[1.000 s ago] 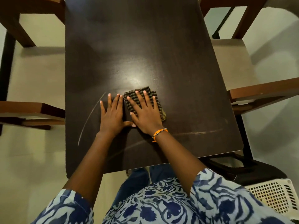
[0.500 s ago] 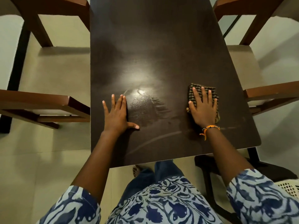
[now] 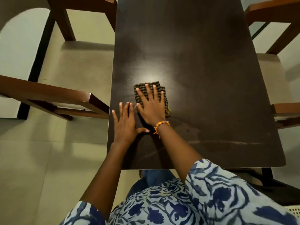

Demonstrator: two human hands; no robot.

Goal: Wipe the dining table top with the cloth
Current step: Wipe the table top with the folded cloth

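The dark brown dining table top [image 3: 203, 65] fills the middle of the view. A folded checked cloth [image 3: 163, 90], dark and tan, lies flat on it near the left edge. My right hand [image 3: 151, 106], with an orange bracelet at the wrist, presses flat on the cloth with fingers spread. My left hand [image 3: 125, 124] rests palm down on the bare table just left of the cloth, fingers apart, its thumb close to the right wrist. Faint smear lines [image 3: 227, 142] cross the near part of the table.
Wooden chairs with cushioned seats stand on both sides: one at the left [image 3: 53, 98] close to the table edge, another at the right [image 3: 279, 101]. Pale floor tiles [image 3: 32, 159] lie to the left. A white perforated basket [image 3: 294, 212] shows at the lower right corner.
My right hand slid the cloth from the middle of the table to the right side and back left, beside the left hand. My left hand stayed flat on the table.
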